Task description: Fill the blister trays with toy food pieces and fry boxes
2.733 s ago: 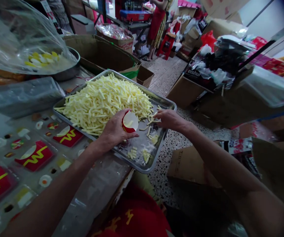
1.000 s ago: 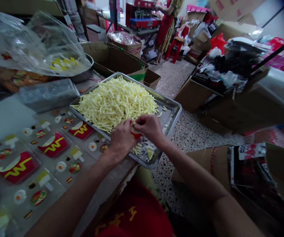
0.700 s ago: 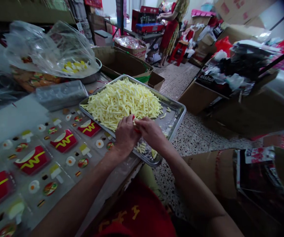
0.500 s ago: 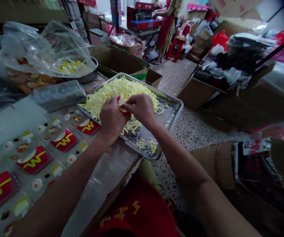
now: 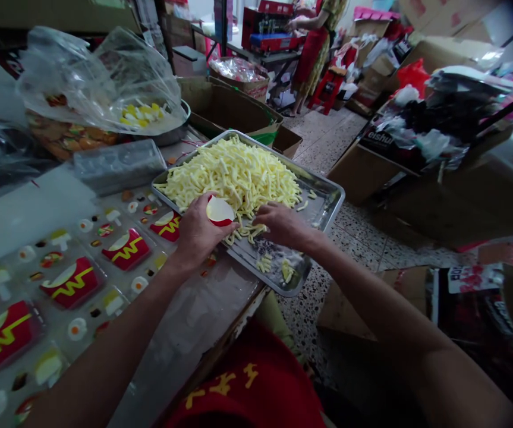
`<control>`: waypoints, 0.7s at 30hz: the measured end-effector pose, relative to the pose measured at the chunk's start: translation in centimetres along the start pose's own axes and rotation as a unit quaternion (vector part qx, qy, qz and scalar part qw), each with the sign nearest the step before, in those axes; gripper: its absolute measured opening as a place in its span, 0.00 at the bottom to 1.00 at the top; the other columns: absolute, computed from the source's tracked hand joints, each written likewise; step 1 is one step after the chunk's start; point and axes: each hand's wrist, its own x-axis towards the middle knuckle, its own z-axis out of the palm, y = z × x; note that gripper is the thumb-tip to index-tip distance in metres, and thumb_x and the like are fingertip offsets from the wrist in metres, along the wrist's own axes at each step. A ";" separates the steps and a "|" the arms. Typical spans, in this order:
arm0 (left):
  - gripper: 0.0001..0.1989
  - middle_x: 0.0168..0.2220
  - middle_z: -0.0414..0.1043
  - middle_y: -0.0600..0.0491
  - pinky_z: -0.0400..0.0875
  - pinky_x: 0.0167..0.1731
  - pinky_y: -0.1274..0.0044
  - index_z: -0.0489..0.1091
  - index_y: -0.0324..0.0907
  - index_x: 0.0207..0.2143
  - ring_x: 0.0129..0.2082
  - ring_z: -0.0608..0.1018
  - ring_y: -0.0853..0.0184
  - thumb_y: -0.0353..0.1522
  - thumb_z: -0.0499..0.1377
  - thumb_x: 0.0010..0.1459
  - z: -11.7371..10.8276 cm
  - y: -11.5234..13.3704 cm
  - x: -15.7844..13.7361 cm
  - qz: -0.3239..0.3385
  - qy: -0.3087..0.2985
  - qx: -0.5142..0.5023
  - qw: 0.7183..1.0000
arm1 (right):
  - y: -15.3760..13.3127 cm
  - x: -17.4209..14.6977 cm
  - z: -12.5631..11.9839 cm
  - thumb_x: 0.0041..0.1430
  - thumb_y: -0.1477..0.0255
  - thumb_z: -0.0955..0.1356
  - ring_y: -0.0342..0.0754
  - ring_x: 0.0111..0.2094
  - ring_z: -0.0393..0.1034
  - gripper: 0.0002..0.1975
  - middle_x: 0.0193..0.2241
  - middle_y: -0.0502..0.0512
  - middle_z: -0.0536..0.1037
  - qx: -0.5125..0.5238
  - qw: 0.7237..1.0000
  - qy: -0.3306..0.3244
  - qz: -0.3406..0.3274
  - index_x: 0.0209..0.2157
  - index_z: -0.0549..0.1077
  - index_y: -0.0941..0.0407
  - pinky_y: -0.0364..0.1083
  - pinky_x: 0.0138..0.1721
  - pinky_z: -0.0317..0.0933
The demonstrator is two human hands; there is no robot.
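Note:
My left hand is closed around a small red fry box. The box tilts so its pale inside shows, over the near-left edge of a metal tray. To its right, my right hand reaches down with fingers curled together at the front of a heap of pale yellow toy fries. What its fingertips hold, if anything, is hidden. A few loose fries lie on the tray's near side. Left of the tray, clear moulded sheets hold red fry boxes among small toy food pieces.
Behind the sheets sit a clear plastic block and a plastic bag over a bowl of yellow-and-white pieces. Open cardboard boxes stand beyond the tray. Another person stands near a red machine at the back.
My right hand has left the fry box and moved right and down to the front of the fry heap. The box in my left hand now shows its opening. The view has shifted slightly.

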 end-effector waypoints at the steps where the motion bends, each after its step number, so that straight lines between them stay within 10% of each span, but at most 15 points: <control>1: 0.37 0.56 0.73 0.44 0.68 0.57 0.65 0.68 0.42 0.56 0.56 0.75 0.53 0.38 0.74 0.43 -0.2 0.0 0.0 0.006 -0.004 -0.005 1.000 | 0.2 -0.5 1.2 0.54 0.81 0.71 0.51 0.43 0.69 0.13 0.41 0.56 0.78 -0.028 1.000 -0.009 0.000 0.41 0.80 0.53 0.47 0.40 0.60; 5: 0.37 0.56 0.74 0.46 0.68 0.57 0.65 0.68 0.43 0.56 0.55 0.75 0.54 0.38 0.74 0.43 -1.1 -0.1 -0.4 -0.003 -0.011 -0.012 1.000 | 0.7 -2.0 3.9 0.55 0.79 0.69 0.47 0.34 0.70 0.13 0.36 0.54 0.78 0.095 0.982 0.068 0.147 0.42 0.79 0.55 0.46 0.35 0.62; 12: 0.37 0.51 0.77 0.46 0.71 0.53 0.66 0.69 0.43 0.56 0.50 0.78 0.54 0.42 0.73 0.44 -1.7 -0.4 -1.5 -0.039 -0.050 -0.015 0.998 | 3.2 -5.6 1.5 0.46 0.60 0.77 0.47 0.30 0.74 0.20 0.30 0.53 0.80 0.547 0.787 0.061 0.277 0.38 0.80 0.57 0.44 0.31 0.66; 21: 0.38 0.51 0.77 0.46 0.72 0.51 0.65 0.69 0.43 0.56 0.49 0.78 0.53 0.43 0.74 0.43 -1.9 0.6 -2.1 -0.053 -0.088 -0.009 0.995 | 4.7 -5.7 -1.5 0.60 0.70 0.72 0.52 0.35 0.75 0.10 0.36 0.59 0.82 0.039 0.949 0.118 0.289 0.43 0.82 0.57 0.48 0.38 0.63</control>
